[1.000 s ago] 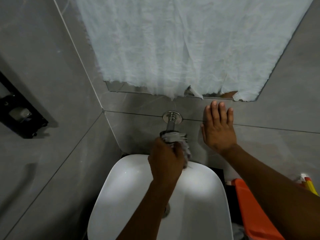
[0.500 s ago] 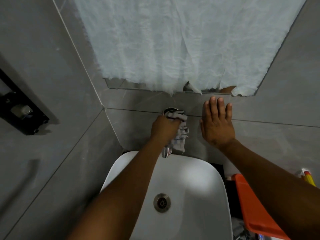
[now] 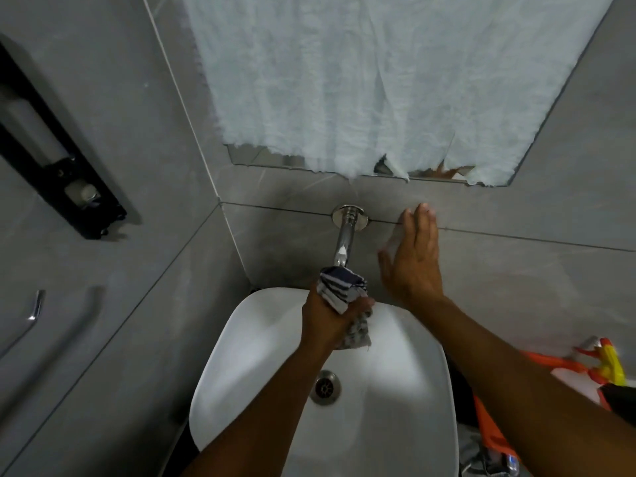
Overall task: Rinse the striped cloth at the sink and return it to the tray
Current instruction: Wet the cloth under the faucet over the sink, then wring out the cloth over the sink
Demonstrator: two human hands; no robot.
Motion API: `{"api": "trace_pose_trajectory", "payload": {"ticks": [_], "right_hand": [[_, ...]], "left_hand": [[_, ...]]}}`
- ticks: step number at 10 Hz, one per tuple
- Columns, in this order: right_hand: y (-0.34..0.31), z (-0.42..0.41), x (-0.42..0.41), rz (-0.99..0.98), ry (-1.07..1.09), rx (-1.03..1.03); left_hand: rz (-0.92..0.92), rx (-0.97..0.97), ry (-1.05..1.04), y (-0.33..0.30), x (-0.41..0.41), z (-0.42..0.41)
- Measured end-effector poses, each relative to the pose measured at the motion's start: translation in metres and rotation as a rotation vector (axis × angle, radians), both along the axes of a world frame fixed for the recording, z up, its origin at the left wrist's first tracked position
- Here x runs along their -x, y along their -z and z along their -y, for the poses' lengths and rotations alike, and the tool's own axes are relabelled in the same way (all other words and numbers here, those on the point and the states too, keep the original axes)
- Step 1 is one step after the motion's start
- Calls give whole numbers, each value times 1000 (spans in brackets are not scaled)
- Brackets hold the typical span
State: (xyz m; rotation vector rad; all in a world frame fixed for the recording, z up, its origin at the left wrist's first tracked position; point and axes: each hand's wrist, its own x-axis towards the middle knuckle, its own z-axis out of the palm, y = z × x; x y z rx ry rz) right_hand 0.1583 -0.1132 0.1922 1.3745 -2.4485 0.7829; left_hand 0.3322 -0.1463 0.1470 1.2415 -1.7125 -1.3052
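Head view shows no readable writing anywhere. White sink (image 3: 241, 390) holds nothing but its metal drain (image 3: 325, 387). Left hand (image 3: 330, 315) is clamped around the bunched striped cloth (image 3: 340, 287), held over the basin just under the chrome tap (image 3: 344, 242). Right hand (image 3: 413, 266) lies flat, fingers spread, against the grey wall (image 3: 516, 277). An orange tray (image 3: 488, 432) sits right of the sink.

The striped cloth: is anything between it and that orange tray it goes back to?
The person's own right arm crosses that path. The left hand grips the striped cloth over the sink; the orange tray sits beyond the sink's right rim, largely hidden behind that arm.
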Motion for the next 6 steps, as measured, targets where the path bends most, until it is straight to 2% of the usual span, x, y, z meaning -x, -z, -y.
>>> {"api": "trace_pose_trajectory", "payload": {"ticks": [1, 2, 3, 4, 5, 6], "right_hand": [[7, -18, -38, 482, -210, -40], [32, -33, -56, 613, -365, -170], [37, -43, -55, 703, -374, -168], [39, -48, -43, 707, -302, -183], [36, -59, -24, 852, -248, -253], [41, -79, -9, 990, -223, -209]], "left_hand": [[51, 53, 9, 16, -7, -6], [40, -34, 78, 21, -10, -17], [-232, -398, 73, 15, -10, -22], [-496, -671, 250, 13, -26, -19], [-730, -1079, 232, 25, -32, -18], [-606, -1165, 269, 35, -20, -22]]}}
